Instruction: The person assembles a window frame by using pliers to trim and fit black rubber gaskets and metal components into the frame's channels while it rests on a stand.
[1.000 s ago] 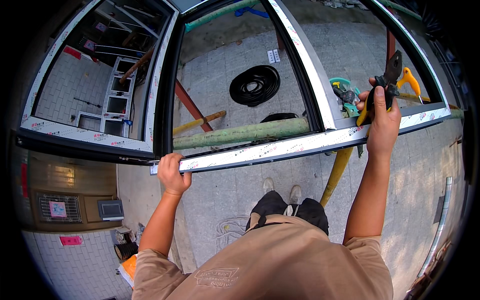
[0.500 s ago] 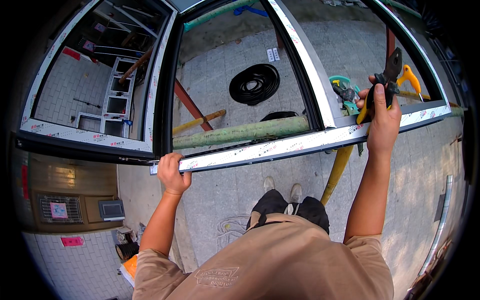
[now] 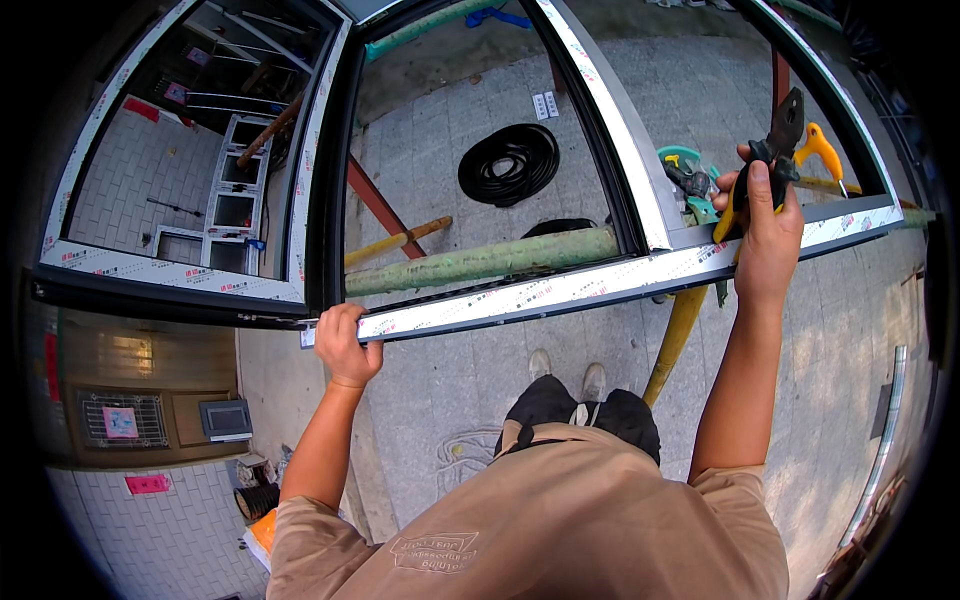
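Note:
Across the view lies a metal window frame [image 3: 520, 298] covered with printed white protective film. My left hand [image 3: 345, 348] is closed round its near rail, close to the corner where a hinged sash [image 3: 180, 272] swings out to the left. In my right hand [image 3: 765, 220] is a pair of pliers [image 3: 775, 150] with dark jaws pointing up and black-and-yellow handles; this hand is above the right part of the near rail. Just beyond the pliers, a yellow-handled tool [image 3: 820, 155] stands at the frame's right side, its thin shaft pointing down.
Green pipe [image 3: 490, 262] and yellow pipe [image 3: 675, 340] supports run below the frame. A black coil [image 3: 508, 165] lies on the paved floor beyond. Behind my right hand is a teal basin [image 3: 680, 155] with tools. A long metal strip [image 3: 880, 440] lies at far right.
Almost nothing differs. The pliers have tipped very slightly in my right hand; my left hand stays on the rail.

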The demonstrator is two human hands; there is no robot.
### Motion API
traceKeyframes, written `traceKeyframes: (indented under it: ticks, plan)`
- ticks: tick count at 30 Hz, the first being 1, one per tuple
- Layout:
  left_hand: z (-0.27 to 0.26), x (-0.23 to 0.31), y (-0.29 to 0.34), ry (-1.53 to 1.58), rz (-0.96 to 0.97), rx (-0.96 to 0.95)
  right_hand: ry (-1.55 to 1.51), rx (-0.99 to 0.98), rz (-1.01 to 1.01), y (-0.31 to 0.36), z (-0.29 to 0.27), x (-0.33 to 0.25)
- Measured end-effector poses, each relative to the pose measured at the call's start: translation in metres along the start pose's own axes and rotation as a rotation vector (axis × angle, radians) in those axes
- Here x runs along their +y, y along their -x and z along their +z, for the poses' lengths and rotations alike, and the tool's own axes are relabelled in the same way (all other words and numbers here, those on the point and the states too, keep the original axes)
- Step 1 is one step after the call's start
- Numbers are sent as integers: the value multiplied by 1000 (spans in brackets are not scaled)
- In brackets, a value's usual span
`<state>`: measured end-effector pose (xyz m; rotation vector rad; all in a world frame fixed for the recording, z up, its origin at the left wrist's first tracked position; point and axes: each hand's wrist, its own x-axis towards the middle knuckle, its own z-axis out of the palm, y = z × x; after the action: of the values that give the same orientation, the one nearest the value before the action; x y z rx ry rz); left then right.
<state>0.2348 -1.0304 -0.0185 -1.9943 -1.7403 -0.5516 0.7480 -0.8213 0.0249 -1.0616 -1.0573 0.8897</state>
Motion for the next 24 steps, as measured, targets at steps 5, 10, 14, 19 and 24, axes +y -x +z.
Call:
traceKeyframes:
  ticks: [5,10,14,19,24]
  plan:
    - [-1,2,-1,-2,4,-2,-1,-11,-4,-1,-1,2]
    - [-1,0,0,-1,0,-7,19,-17,-2,0,-2,3]
    - [0,0,-1,-3,3,-6,19,-18,1,0,-2,2]
    - [-1,2,-1,-3,2,-4,4,-7,-4,0,-1,3]
    - [-1,1,-1,-4,1,-6,-15,-15,-12,-1,-2,4]
